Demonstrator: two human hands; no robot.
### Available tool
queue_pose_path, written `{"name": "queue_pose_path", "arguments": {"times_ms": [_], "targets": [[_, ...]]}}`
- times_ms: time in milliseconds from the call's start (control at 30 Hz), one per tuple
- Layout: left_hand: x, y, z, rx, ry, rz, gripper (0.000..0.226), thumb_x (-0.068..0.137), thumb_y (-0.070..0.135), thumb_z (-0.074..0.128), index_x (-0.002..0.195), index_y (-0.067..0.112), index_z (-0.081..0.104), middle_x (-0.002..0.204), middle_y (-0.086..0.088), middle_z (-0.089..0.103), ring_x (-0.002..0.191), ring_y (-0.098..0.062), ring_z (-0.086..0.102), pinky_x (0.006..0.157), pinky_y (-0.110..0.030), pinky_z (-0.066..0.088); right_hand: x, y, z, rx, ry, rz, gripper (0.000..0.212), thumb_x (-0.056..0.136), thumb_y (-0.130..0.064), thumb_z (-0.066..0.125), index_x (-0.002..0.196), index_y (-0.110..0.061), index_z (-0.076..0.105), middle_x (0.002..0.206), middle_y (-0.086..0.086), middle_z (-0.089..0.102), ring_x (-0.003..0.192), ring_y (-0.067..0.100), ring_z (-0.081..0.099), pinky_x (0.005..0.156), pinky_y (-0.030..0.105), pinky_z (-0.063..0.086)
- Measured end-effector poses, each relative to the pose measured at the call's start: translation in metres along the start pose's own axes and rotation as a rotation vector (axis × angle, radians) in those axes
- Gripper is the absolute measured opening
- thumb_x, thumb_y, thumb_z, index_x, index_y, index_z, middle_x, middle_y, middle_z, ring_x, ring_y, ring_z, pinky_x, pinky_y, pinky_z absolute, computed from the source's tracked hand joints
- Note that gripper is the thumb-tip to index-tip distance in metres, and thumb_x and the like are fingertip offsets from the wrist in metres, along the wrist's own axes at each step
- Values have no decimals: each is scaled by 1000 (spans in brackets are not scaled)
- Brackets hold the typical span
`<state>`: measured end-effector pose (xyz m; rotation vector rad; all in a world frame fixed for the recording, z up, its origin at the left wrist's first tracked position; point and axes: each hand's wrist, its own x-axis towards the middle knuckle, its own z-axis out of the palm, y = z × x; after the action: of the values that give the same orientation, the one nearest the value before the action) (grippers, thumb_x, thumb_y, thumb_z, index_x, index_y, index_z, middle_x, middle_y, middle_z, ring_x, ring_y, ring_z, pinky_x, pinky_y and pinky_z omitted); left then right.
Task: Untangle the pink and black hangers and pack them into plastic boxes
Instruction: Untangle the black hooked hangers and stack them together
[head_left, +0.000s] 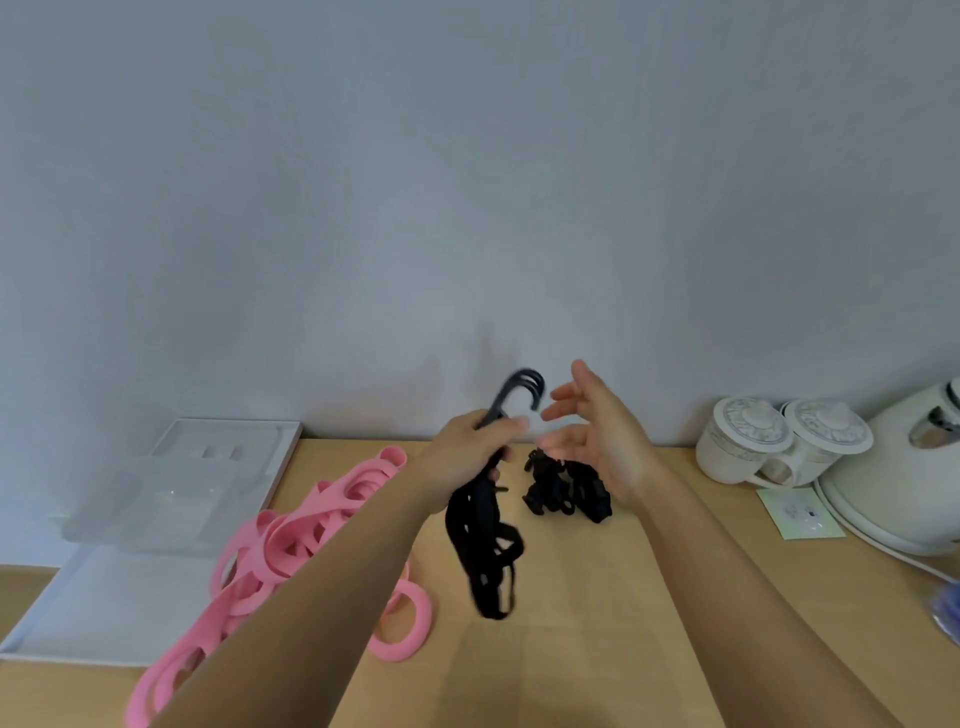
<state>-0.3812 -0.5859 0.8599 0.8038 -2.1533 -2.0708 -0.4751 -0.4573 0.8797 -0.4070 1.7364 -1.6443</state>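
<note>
The left hand (470, 452) grips one black hanger bundle (485, 540), three hooks up; the right hand (597, 436) hovers beside it, fingers spread. A black clump (566, 488), a pink hanger heap (291, 540), a clear plastic box (171, 499) and two lidded mugs (748, 441) (826, 431) sit on the wooden table (597, 623) by a grey wall (467, 182).

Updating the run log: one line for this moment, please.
left hand: grips black hangers, raised | right hand: open, empty | pink hangers: on table
</note>
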Motion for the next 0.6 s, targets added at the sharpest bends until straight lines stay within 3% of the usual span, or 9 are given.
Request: {"name": "queue_pose_path", "arguments": {"times_ms": [67,133,233,333,500,600], "targets": [[2,4,1,-239,79,-58,25,87,39,62,85,15,57,73,-2,57,52,-13,48,56,-29,46,-5,9,9,-101,-39,-48,40,91,-52,45,113,-19,51,114,2,60,99,14,61,95,39,48],[5,11,4,-335,139,-50,26,88,41,60,84,15,56,74,-3,57,54,-14,51,56,-29,47,-11,22,23,-181,-152,-25,53,83,-53,58,125,-24,44,118,-2,59,110,11,57,101,36,43],[9,18,10,-490,218,11,28,90,40,58,84,14,52,73,-2,57,51,-14,52,53,-28,47,-13,36,43,-167,-248,42,65,70,-45,74,126,-24,46,116,-5,62,108,10,60,97,31,46],[17,23,4,-614,319,5,28,90,40,58,84,14,48,69,-1,53,53,-14,52,53,-27,45,-17,37,51,-134,-261,90,55,74,-37,75,121,-22,51,107,-2,66,95,17,66,82,30,53],[32,25,-22,-866,430,-89,31,90,43,57,80,14,49,76,-1,57,72,-16,62,73,-31,50,-16,33,53,-175,-157,23,28,89,-31,60,115,-22,53,88,3,67,76,15,63,80,32,51],[36,24,-27,-950,453,-86,33,91,40,57,77,12,48,76,-3,56,73,-18,60,91,-38,51,-6,22,52,-278,-50,-64,21,94,-31,53,112,-21,56,84,-4,58,72,10,54,67,22,44]]}}
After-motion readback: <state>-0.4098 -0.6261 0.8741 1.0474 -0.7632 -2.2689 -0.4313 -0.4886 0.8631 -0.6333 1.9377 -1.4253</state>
